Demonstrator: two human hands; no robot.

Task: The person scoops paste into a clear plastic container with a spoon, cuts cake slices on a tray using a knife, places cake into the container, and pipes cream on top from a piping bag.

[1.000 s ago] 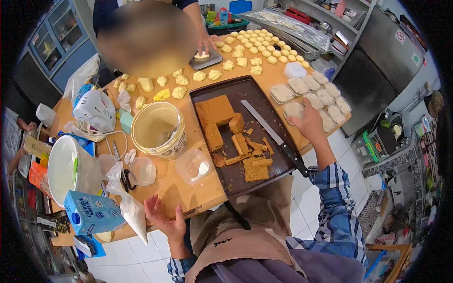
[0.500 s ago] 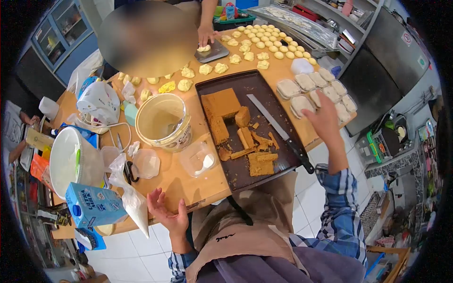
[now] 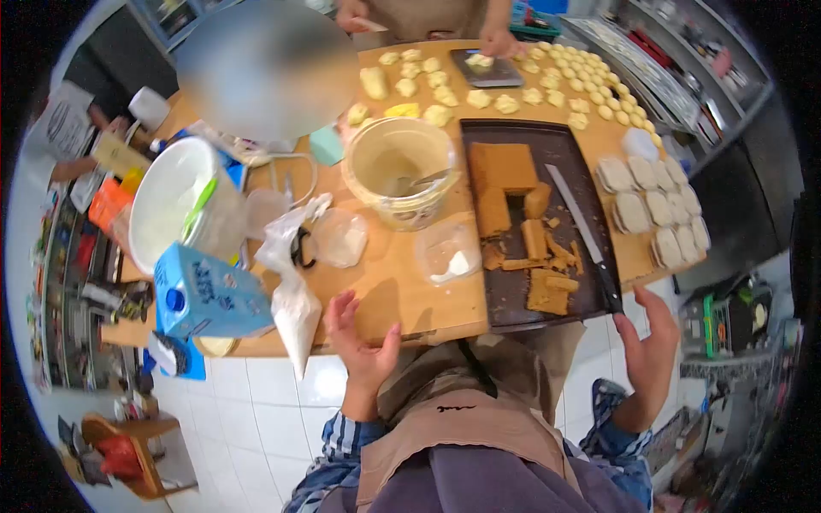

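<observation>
My left hand is empty, fingers spread, at the table's front edge, between a filled piping bag and a dark tray. My right hand is also empty, thumb and fingers apart, just off the tray's front right corner near the knife handle. On the dark tray lie a cut block of brown cake, loose strips and crumbs, and a long knife. Filled containers stand in stacked rows right of the tray. A clear tub with some white stuff sits left of the tray.
A large bucket, a white tub with a green spatula, a blue carton and scissors are on the left. Across the table a co-worker's hand is beside a scale among dough pieces.
My right hand has moved from the filled containers down to the tray's front corner. The view has shifted, so the table things appear further right. The co-worker's hand has come off the dough on the scale.
</observation>
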